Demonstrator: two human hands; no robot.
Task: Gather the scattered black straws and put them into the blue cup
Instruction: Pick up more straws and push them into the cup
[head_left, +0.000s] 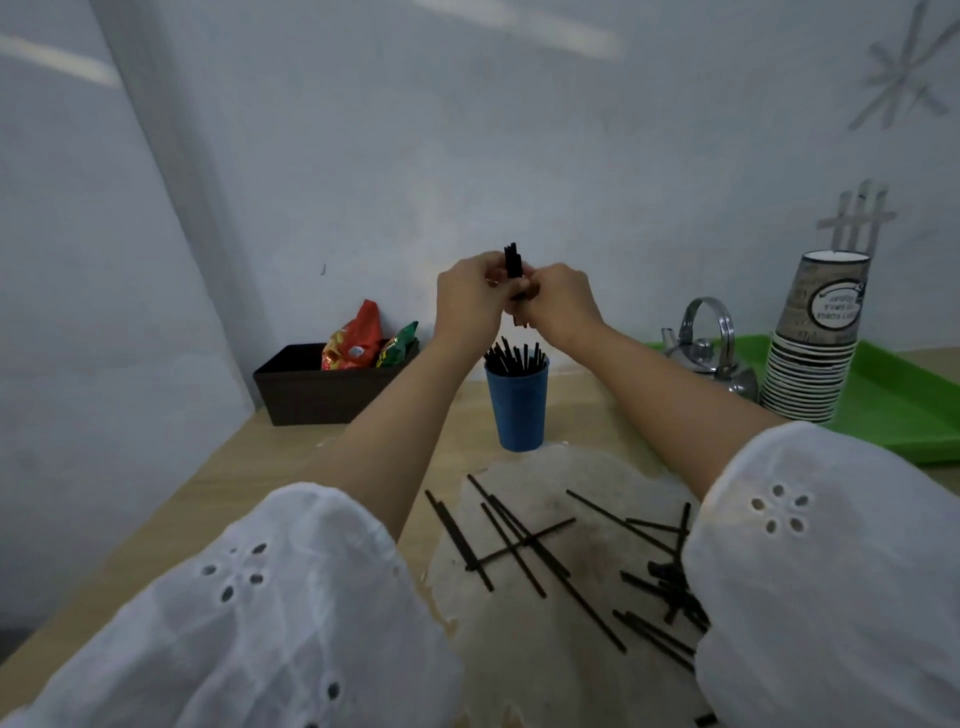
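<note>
A blue cup (517, 410) stands upright at the middle of the wooden table, with several black straws sticking out of its mouth. Above the cup, my left hand (465, 301) and my right hand (561, 301) meet and both grip a small upright bundle of black straws (513, 264). The bundle's tops rise above my fingers; its lower part is mostly hidden between my hands. Several more black straws (524, 543) lie scattered and crossed on the pale worn patch of table near me, some partly hidden under my right sleeve.
A dark brown box (322, 395) with snack packets sits at the back left against the wall. On the right a green tray (893, 415) carries a metal kettle (714, 353) and a tall stack of paper cups (815, 343).
</note>
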